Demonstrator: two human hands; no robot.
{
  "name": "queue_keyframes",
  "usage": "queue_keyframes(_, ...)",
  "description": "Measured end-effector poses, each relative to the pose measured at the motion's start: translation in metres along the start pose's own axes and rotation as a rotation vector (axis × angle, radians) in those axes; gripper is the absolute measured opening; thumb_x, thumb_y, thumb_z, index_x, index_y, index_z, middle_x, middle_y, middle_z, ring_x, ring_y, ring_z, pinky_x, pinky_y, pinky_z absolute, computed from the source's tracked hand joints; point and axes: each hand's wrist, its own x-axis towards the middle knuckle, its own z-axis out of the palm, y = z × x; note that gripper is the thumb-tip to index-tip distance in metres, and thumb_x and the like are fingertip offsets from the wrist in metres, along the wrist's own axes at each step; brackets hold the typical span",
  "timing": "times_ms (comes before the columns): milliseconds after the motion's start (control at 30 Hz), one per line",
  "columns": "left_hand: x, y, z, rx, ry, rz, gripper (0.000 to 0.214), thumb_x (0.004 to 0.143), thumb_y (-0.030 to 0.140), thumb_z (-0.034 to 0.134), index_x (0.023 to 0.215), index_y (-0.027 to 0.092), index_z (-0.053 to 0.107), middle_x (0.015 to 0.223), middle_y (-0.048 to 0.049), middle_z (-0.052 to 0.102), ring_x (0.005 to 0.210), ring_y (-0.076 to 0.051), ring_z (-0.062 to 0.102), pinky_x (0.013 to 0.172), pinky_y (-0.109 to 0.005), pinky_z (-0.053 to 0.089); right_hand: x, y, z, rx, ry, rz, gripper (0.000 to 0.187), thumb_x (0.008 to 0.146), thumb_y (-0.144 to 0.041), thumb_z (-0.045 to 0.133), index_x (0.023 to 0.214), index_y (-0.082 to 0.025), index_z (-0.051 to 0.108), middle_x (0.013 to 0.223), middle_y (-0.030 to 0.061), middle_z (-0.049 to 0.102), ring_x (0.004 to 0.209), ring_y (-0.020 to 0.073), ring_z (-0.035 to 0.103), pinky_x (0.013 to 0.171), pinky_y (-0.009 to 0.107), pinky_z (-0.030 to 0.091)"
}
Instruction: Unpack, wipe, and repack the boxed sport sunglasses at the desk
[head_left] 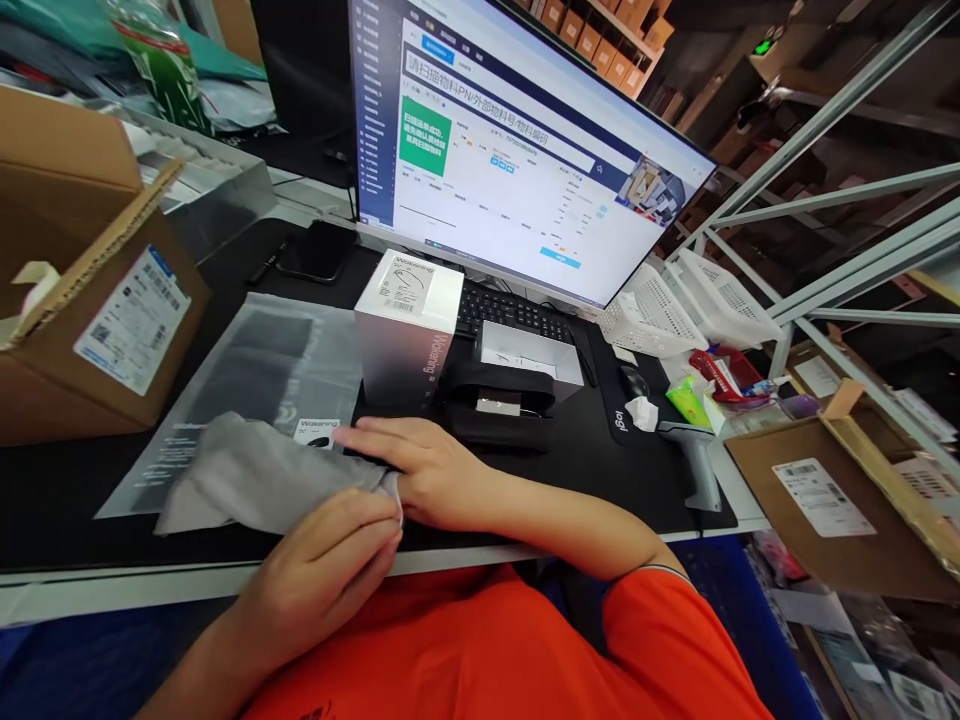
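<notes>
A soft grey cloth pouch (262,475) lies crumpled at the desk's front edge. My left hand (322,570) is closed on the pouch's right end, its fingers pressed together on the rim. From the right, my right hand (442,475) meets that same end; two fingers stretch out over the cloth, while the others are partly hidden at the rim. Just beyond those fingertips sits a small white printed card (315,432). Under the pouch spreads a clear plastic bag (262,340). An open black case (495,410) rests right of my right hand.
Behind stand a white-and-grey Wakening box (405,330), an open white box part (529,350), a keyboard (517,312) and a monitor (510,150). Cardboard boxes (90,270) flank the desk. A phone (319,250) lies back left; a barcode scanner (694,465) and mouse (634,382) lie right.
</notes>
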Motion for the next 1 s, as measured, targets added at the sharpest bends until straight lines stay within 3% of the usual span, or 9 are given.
queue_keyframes(133,-0.008,0.002,0.001,0.018,-0.021,0.036,0.024,0.095,0.004,0.065,0.108,0.024,0.070,0.101,-0.0020,0.076,0.090,-0.016,0.073,0.087,-0.028,0.062,0.007,0.002,0.017,0.111,-0.069,-0.058,0.016,0.102,-0.021,0.068,0.106,-0.024,0.084,0.141,0.0022,0.077,0.130,0.0168,0.072,0.116,0.030,0.054)
queue_keyframes(267,-0.019,0.004,-0.004,0.152,0.072,0.010,0.027,0.092,0.005,0.068,0.109,0.025,0.071,0.100,-0.0018,0.076,0.087,-0.018,0.073,0.082,-0.031,0.063,0.004,0.001,0.029,0.171,0.073,0.107,0.019,0.102,-0.021,0.065,0.108,-0.022,0.083,0.131,0.0053,0.080,0.119,0.0190,0.076,0.097,0.025,0.061)
queue_keyframes(367,-0.030,0.002,-0.009,0.365,0.215,-0.143,0.026,0.087,0.014,0.079,0.106,0.029,0.069,0.099,-0.0028,0.072,0.085,-0.022,0.071,0.077,-0.040,0.062,0.004,0.002,0.033,0.187,0.137,0.185,0.015,0.101,-0.022,0.067,0.103,-0.018,0.081,0.127,0.0102,0.078,0.114,0.0199,0.075,0.099,0.027,0.060)
queue_keyframes(467,-0.040,-0.005,-0.009,0.377,0.361,-0.379,0.032,0.084,0.039,0.084,0.104,0.026,0.062,0.096,-0.0073,0.067,0.087,-0.031,0.069,0.079,-0.052,0.059,0.005,0.003,0.035,0.170,0.176,0.269,0.014,0.101,-0.024,0.069,0.099,-0.016,0.081,0.124,0.0121,0.077,0.112,0.0213,0.073,0.098,0.030,0.060)
queue_keyframes(600,-0.040,-0.010,-0.006,0.341,0.231,-0.613,0.053,0.086,0.071,0.068,0.104,0.022,0.057,0.100,-0.0145,0.066,0.102,-0.042,0.066,0.089,-0.063,0.056,0.005,-0.002,0.037,0.108,0.133,0.354,0.010,0.096,-0.024,0.072,0.095,-0.021,0.082,0.126,0.0084,0.076,0.109,0.0211,0.070,0.091,0.030,0.058)
queue_keyframes(700,-0.036,-0.005,-0.005,0.352,0.157,-0.724,0.048,0.091,0.068,0.065,0.105,0.022,0.061,0.104,-0.0141,0.069,0.099,-0.036,0.068,0.086,-0.052,0.059,0.003,-0.008,0.036,0.066,0.126,0.387,0.010,0.094,-0.024,0.073,0.094,-0.022,0.083,0.127,0.0072,0.075,0.108,0.0205,0.069,0.087,0.029,0.057)
queue_keyframes(800,-0.035,0.001,-0.004,0.248,0.136,-0.742,0.035,0.098,0.060,0.064,0.094,0.026,0.068,0.081,-0.0022,0.072,0.069,-0.021,0.068,0.062,-0.033,0.054,0.003,-0.012,0.032,0.012,0.117,0.424,0.010,0.093,-0.024,0.074,0.094,-0.022,0.084,0.128,0.0075,0.076,0.109,0.0212,0.069,0.085,0.029,0.056)
queue_keyframes(900,-0.033,0.006,-0.004,0.089,0.072,-0.635,0.049,0.104,0.063,0.055,0.078,0.024,0.071,0.068,0.0017,0.070,0.058,-0.015,0.066,0.055,-0.025,0.049,0.007,-0.017,0.024,-0.097,0.018,0.468,0.017,0.100,-0.030,0.069,0.099,-0.022,0.084,0.131,0.0090,0.075,0.109,0.0220,0.070,0.076,0.029,0.055)
queue_keyframes(1000,-0.026,0.012,-0.007,-0.163,-0.055,-0.450,0.049,0.109,0.051,0.052,0.073,0.022,0.068,0.064,0.0037,0.068,0.055,-0.009,0.064,0.056,-0.018,0.048,0.017,-0.023,0.021,-0.201,-0.091,0.486,0.026,0.106,-0.028,0.058,0.101,-0.020,0.082,0.127,0.0111,0.075,0.102,0.0216,0.071,0.067,0.031,0.050)
